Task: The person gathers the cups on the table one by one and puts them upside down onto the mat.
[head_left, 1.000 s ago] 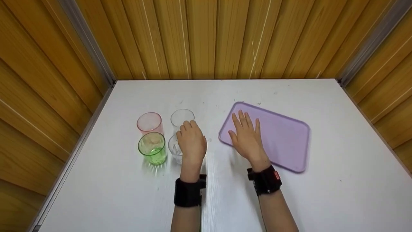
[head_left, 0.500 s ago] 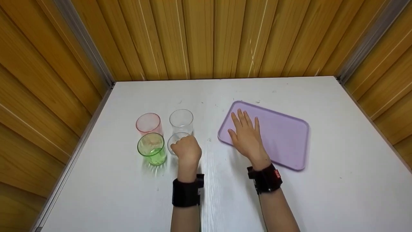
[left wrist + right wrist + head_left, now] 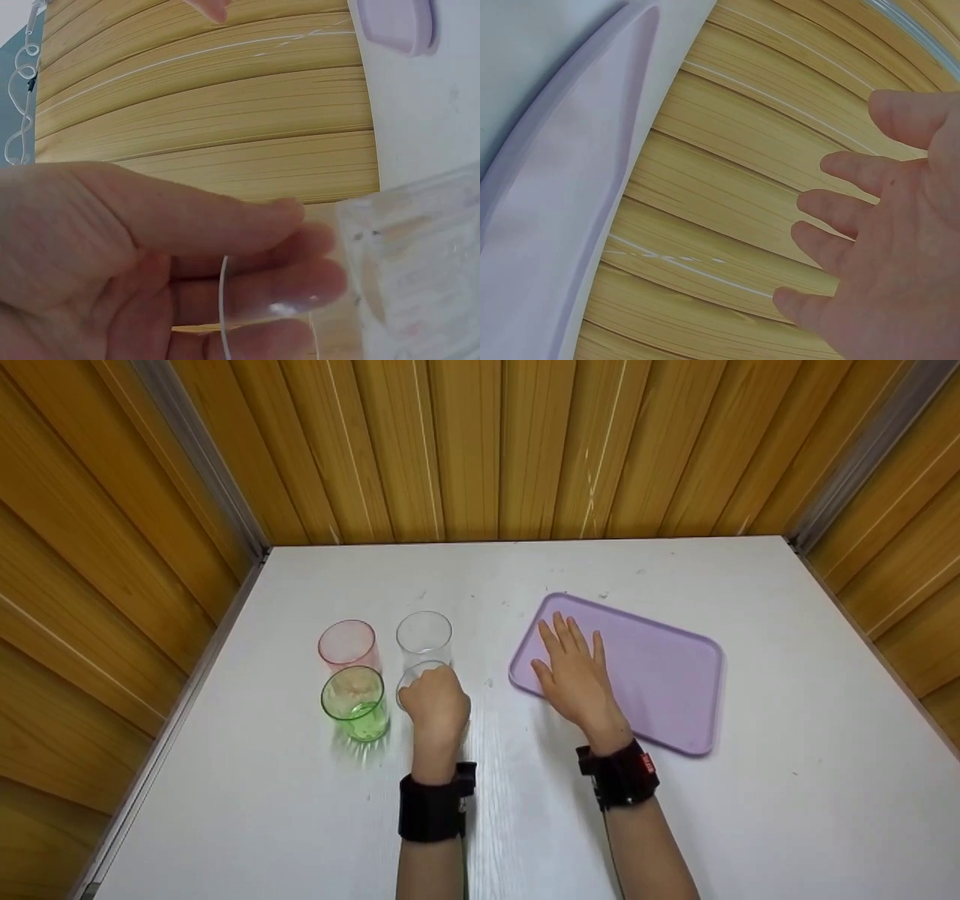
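Note:
My left hand [image 3: 436,701] grips a clear plastic cup [image 3: 420,262] near its rim, thumb on one side and fingers on the other. In the head view the hand hides most of this cup. Just behind it stands a second clear cup [image 3: 424,639]. To the left are a pink cup [image 3: 349,646] and, in front of that, a green cup [image 3: 364,716], both upright. My right hand [image 3: 577,686] is spread over the left part of a purple tray [image 3: 660,682], palm down with fingers straight. It holds nothing and appears raised above the tray.
A white table [image 3: 525,840] bears everything. Wood-look panels [image 3: 517,450] rise behind the table and at both sides, with grey metal posts [image 3: 210,450] at the corners. The tray lies askew, right of the cups.
My left hand came back from above the clear cups, lowered and curled its fingers onto the nearer one. That cup has shifted slightly. My right hand has stayed over the tray.

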A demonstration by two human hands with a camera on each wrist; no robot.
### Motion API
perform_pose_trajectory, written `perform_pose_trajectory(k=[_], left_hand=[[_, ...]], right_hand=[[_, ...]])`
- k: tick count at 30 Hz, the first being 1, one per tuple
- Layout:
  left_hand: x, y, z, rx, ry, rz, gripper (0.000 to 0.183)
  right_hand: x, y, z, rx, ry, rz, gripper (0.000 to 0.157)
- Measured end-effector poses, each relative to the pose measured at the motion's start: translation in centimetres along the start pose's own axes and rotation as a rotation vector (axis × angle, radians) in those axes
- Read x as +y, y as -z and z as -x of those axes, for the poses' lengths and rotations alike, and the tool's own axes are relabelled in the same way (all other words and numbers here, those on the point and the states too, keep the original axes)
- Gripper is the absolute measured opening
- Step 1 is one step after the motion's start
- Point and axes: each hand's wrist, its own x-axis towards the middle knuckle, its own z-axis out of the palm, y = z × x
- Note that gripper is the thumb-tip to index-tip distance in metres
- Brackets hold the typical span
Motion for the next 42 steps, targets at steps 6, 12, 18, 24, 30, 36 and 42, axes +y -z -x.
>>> perform_pose_trajectory(k=[6,12,18,24,30,36,42], left_hand=[[0.0,0.1,0.0,0.074,-0.047,0.075,0.009],[0.2,0.1,-0.4,0.156,-0.087,0.203,0.018],[0.6,0.2,-0.5,0.266,-0.118,0.241,0.016],[0.9,0.3,-0.6,0.301,-0.11,0.324,0.015],[1.4,0.4,-0.6,0.366,-0.123,0.46,0.012],[1.8,0.6,-0.5,0.315,-0.117,0.588,0.013],[1.9,0.7,-0.5,0.241,-0.112,0.705,0.012]], right_hand=[[0.0,0.1,0.0,-0.034,-0.005,-0.02,0.056],[0.0,-0.1,-0.1,-0.038,0.015,-0.045,0.061],[-0.1,-0.2,0.0,-0.059,0.033,-0.066,0.065],[-0.1,-0.3,-0.1,-0.089,0.048,-0.098,0.076],[-0.3,-0.2,-0.1,-0.109,0.068,-0.119,0.085],[-0.4,-0.1,-0.1,-0.089,0.087,-0.142,0.088],[-0.3,-0.2,-0.1,-0.033,0.118,-0.15,0.087]])
